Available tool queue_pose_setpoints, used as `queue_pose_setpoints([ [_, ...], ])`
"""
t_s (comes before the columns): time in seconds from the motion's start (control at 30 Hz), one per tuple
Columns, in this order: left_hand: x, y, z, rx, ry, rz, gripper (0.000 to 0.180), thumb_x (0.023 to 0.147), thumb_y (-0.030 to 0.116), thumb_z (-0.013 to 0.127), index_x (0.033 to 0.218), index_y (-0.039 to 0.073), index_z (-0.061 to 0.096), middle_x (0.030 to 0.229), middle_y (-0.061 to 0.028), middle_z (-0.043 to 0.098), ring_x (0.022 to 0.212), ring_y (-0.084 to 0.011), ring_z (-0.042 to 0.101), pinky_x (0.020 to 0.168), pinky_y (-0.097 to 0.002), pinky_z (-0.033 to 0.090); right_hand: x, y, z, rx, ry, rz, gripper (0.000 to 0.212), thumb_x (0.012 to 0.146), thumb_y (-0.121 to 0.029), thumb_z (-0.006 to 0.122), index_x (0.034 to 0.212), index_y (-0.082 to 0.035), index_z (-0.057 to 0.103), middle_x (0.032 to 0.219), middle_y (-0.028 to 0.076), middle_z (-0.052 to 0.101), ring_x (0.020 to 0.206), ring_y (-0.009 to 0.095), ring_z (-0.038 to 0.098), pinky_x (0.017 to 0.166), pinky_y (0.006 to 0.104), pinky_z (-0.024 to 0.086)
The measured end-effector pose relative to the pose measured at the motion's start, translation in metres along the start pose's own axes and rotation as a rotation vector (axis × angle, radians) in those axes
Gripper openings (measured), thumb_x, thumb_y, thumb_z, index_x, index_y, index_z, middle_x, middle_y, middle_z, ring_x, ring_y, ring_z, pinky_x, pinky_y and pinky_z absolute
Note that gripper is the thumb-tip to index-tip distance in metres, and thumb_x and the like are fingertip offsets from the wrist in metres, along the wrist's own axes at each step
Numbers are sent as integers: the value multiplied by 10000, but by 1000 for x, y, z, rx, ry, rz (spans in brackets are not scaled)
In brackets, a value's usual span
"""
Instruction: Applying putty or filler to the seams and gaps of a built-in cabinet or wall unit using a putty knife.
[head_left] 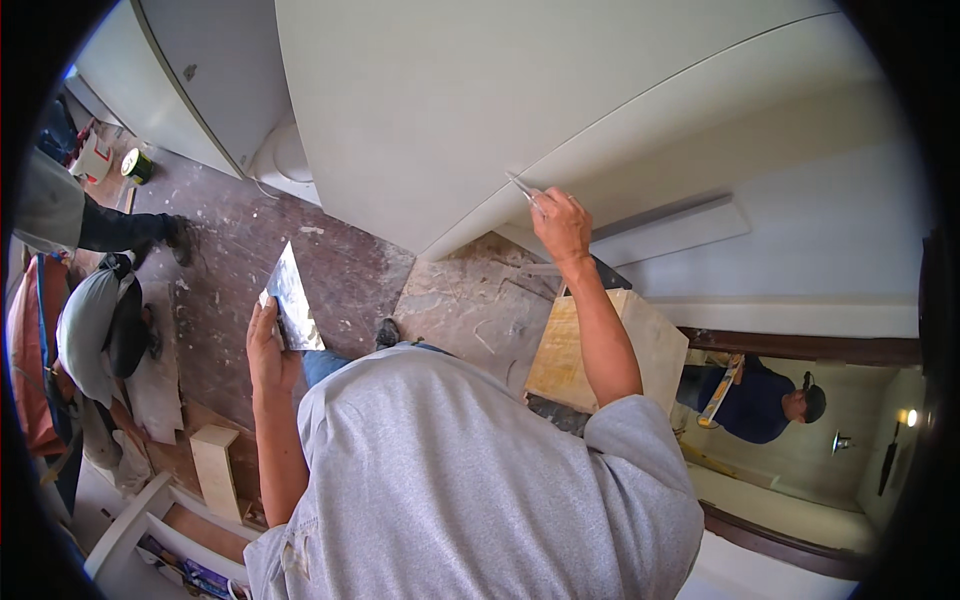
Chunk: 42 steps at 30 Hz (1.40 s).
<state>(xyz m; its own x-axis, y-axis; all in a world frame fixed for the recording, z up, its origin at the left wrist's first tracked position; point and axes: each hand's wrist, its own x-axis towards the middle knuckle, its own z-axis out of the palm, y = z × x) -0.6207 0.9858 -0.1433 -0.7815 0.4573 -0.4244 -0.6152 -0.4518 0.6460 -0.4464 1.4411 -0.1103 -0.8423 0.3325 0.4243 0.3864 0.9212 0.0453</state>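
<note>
My left hand (268, 345) is closed around a wide, shiny metal putty knife (292, 308), held out in front of me with its blade up. My raised right hand (565, 230) grips a small, thin putty knife (521, 186). The tip of that small tool is at the long edge of a pale grey panel (420, 110), close to or touching it. From below the right hand, this edge runs up to the far right. Whether filler is on either blade, I cannot tell.
A wooden box (575, 345) stands beneath my right forearm. At far right, a person in dark clothes (750, 405) holds a yellow level (718, 400) beyond a doorway. Another person's leg (125, 228), buckets (137, 166) and bags (90, 325) are at left, on the stained floor (230, 240).
</note>
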Motion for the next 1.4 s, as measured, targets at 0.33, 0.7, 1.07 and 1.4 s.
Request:
queue_pose_setpoints([
  [0.33, 15, -12, 9, -42, -8, -30, 261, 1064, 182, 527, 1272, 38, 590, 1147, -57, 690, 1008, -161, 696, 879, -332, 573, 10, 0, -7, -36, -34, -27, 175, 856, -163, 736, 1027, -178, 767, 884, 23, 629, 859, 251, 666, 717, 396, 567],
  [0.7, 23, -12, 17, -65, -29, -36, 282, 1045, 122, 544, 1306, 15, 568, 1182, -79, 696, 1051, -181, 707, 900, -349, 590, 19, 6, -7, -41, -40, -14, 182, 850, -160, 738, 1029, -167, 767, 898, 24, 634, 872, 247, 665, 736, 393, 567],
  [1.07, 24, -10, 21, -64, -9, -36, 288, 1057, 167, 538, 1305, 26, 577, 1155, -67, 699, 1002, -178, 715, 854, -333, 595, 27, 3, -13, -25, -26, 16, 200, 827, -148, 738, 1024, -160, 771, 897, 22, 641, 869, 244, 670, 753, 388, 569],
  [1.4, 25, -8, 25, -41, -9, -50, 297, 1059, 170, 531, 1319, 29, 561, 1142, -64, 698, 964, -170, 723, 816, -323, 608, 28, 1, -22, 27, 49, 41, 153, 843, -146, 733, 991, -151, 771, 877, 27, 646, 827, 267, 667, 732, 398, 551],
])
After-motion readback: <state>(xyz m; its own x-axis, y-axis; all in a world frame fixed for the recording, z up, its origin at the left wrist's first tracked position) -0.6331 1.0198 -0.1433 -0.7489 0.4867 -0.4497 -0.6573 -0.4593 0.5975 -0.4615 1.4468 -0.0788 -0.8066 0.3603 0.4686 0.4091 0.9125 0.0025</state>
